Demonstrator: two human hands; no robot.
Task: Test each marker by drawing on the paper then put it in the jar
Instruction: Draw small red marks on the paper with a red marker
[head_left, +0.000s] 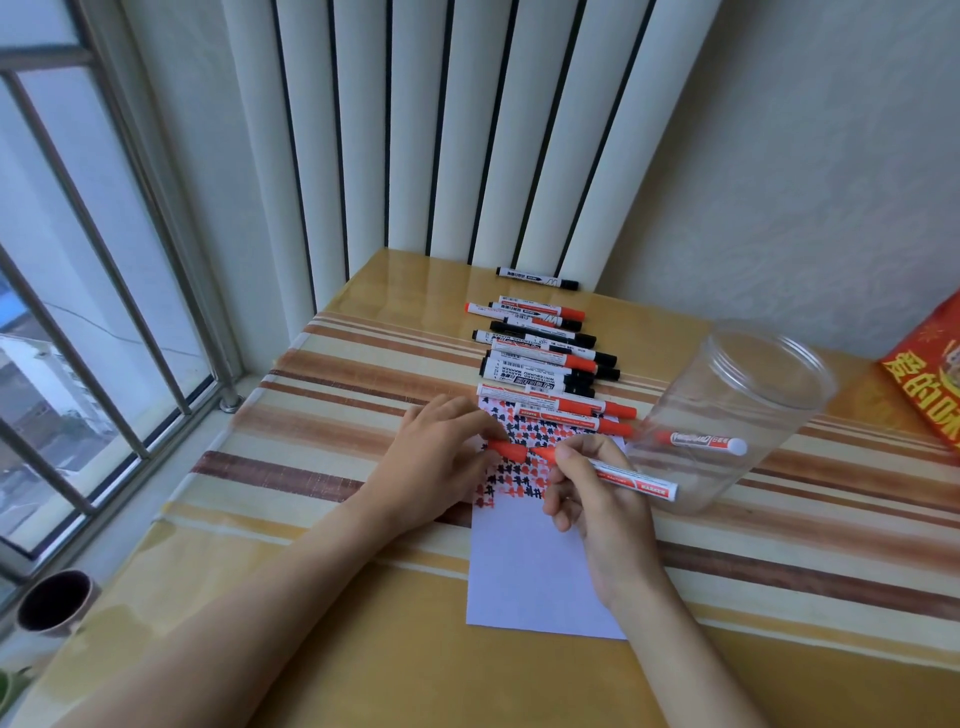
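We are in the testing step: our right hand (592, 499) holds an uncapped red marker (615, 475) in a writing grip, its fingers (569, 460) pinching the barrel close to the tip, and the tip is down on the sheet of paper (530, 566) among the rows of red and black test marks that fill its upper part. The barrel slants away to the right and up from the sheet, its white end pointing toward the jar (727, 415). Our left hand (441, 462) lies on the left edge of the paper, palm down, with the fingers closed on the marker's red cap (506, 449), which sticks out toward the pen tip. Both forearms reach in from the lower edge of the view, the left one running long and diagonal across the worktop (291, 597), the right wrist bent over the blank lower half of the sheet. The clear jar stands just to the right of the paper and already holds one red marker (701, 441), seen through its wall. A pile of untested markers (545, 358), red and black, lies beyond the paper, some resting across its top edge. As we judge it, the task is in its early part. The next move calls for bringing cap and tip together, pressing the cap home, then carrying the marker right and dropping it through the jar's open mouth.
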